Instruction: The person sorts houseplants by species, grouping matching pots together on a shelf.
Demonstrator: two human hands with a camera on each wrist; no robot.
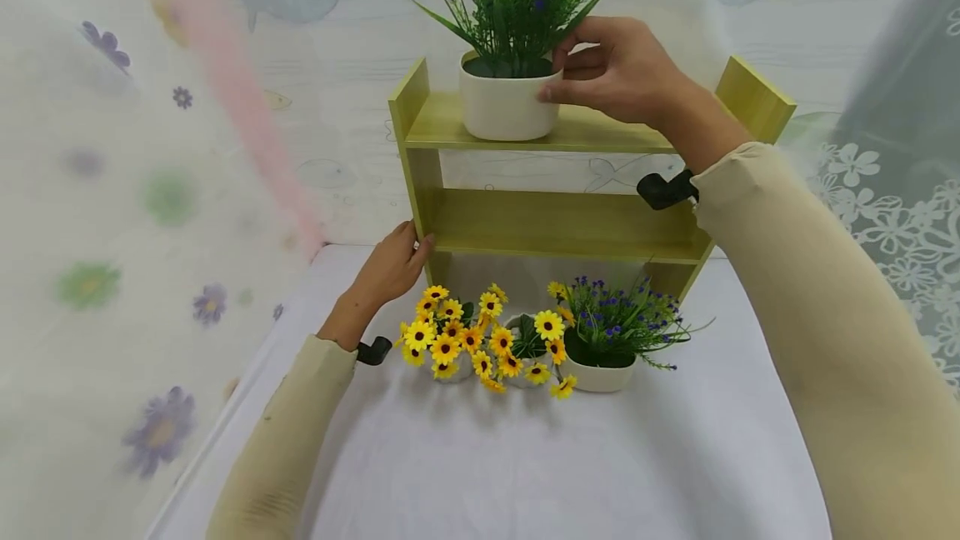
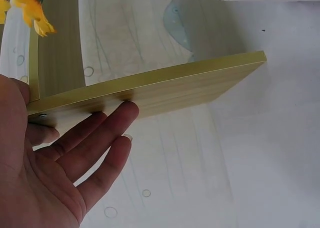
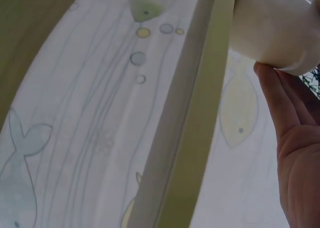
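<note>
I found the white pot point(image 1: 510, 111) immediately left of the nearer right hand point(image 1: 618, 73), pinched at its end by thumb and fingers, long axis crosswise. Lower left, the left hand point(image 1: 392, 265) gripped the shelf point(image 1: 562, 219), fingers half-extended.

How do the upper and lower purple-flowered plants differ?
The upper plant is at the top of the shelf; the lower plant stands on the table. The right grip holds the upper plant; the lower plant is unheld. Both have purple flowers and white pots.
</note>
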